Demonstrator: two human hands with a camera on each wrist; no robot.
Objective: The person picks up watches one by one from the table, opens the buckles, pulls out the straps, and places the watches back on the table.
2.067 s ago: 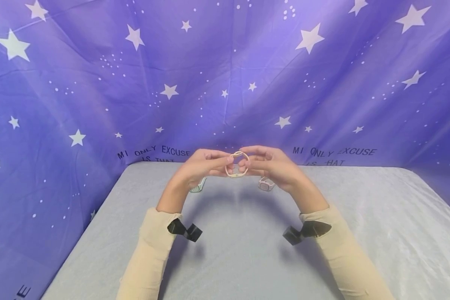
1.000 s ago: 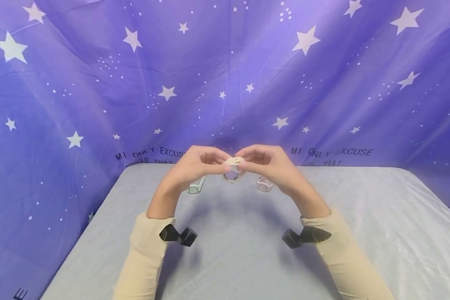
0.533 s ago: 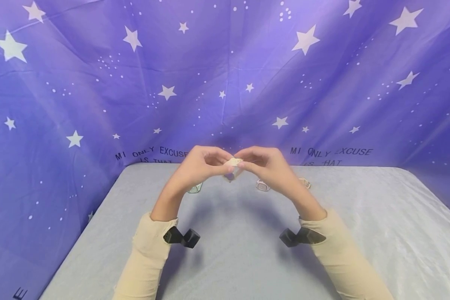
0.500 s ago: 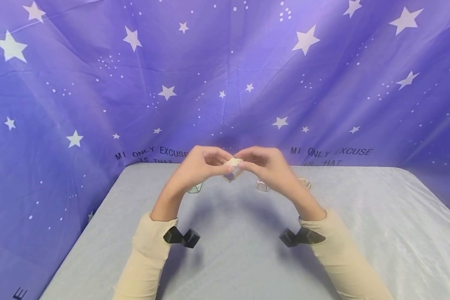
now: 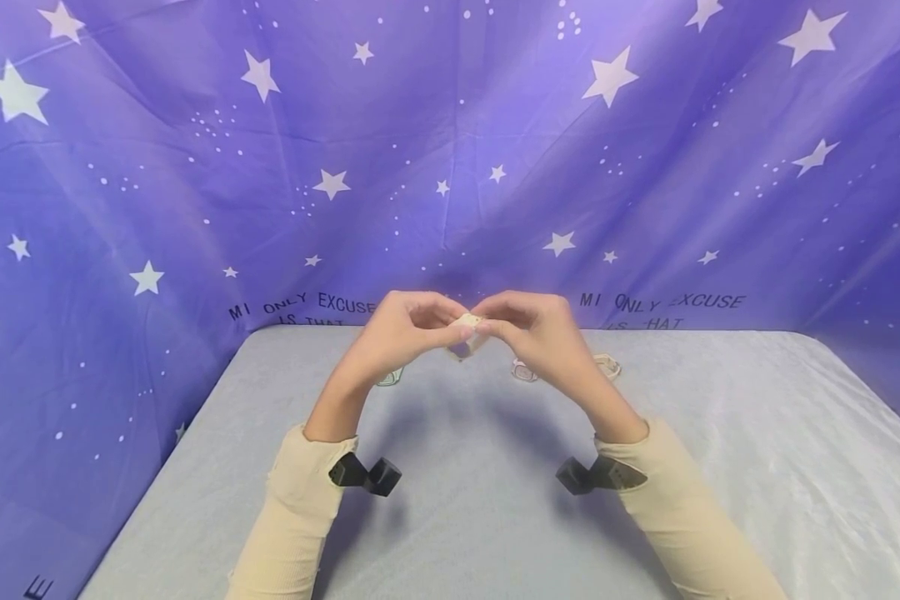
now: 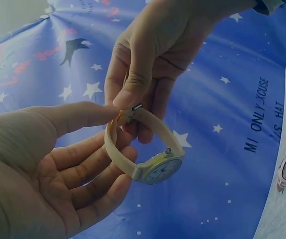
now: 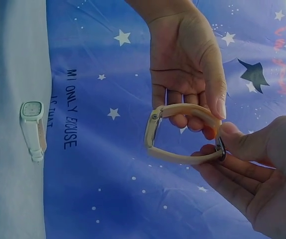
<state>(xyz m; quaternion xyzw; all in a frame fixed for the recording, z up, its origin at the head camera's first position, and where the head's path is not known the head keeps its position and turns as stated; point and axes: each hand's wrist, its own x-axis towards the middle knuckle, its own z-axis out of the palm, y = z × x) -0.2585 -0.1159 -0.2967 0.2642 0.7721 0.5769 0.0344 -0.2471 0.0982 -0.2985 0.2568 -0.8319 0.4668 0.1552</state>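
Both hands hold a cream wristwatch (image 6: 164,168) up in front of the purple cloth, above the table's far edge. Its strap is joined in a loop; the round white dial hangs lowest in the left wrist view. My left hand (image 5: 397,333) pinches the strap near the buckle between thumb and fingers. Opposite it, my right hand (image 5: 543,333) pinches the buckle end, its thumb right beside the dark metal buckle (image 7: 222,148). The two thumb tips nearly meet there. In the head view, fingers hide much of the strap.
On the grey table (image 5: 465,500) lie a green watch (image 5: 390,377) behind the left hand, a pink watch (image 5: 524,370) below the right hand, and a beige watch (image 5: 610,367) past the right wrist. A starry purple cloth (image 5: 450,125) hangs behind.
Since two seconds ago the watch has been turned, bringing its buckle part up between the thumbs. The hands have drawn closer together. The beige watch has come into view past the right wrist.
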